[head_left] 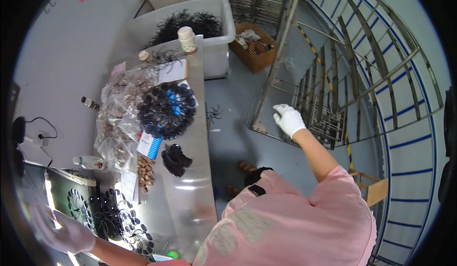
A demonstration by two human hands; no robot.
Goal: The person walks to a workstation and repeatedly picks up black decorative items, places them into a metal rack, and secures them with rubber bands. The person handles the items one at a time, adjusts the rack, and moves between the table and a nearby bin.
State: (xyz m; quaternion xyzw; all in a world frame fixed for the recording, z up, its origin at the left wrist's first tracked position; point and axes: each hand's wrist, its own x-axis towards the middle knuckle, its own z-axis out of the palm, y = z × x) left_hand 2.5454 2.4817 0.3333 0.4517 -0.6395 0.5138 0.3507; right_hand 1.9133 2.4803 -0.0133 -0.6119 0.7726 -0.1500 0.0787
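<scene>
My right hand [288, 119], in a white glove, is stretched out to the right of the table. It hovers at the lower edge of a tall metal rack trolley [333, 99], fingers loosely bent, with nothing seen in it. My left hand [64, 233], also gloved and blurred, lies with fingers spread at the lower left. It is beside a lit panel [78, 204] that carries black spidery parts [121, 220]. My pink sleeve and shoulder fill the lower middle.
The steel table [193, 185] holds a bag of black round parts [166, 110], a small black pile [176, 159], brown pieces [145, 171], clear bags and bottles. Behind it stand a white bin of black wiry parts [190, 23] and a cardboard box [254, 48]. A wooden stool [373, 190] stands at right.
</scene>
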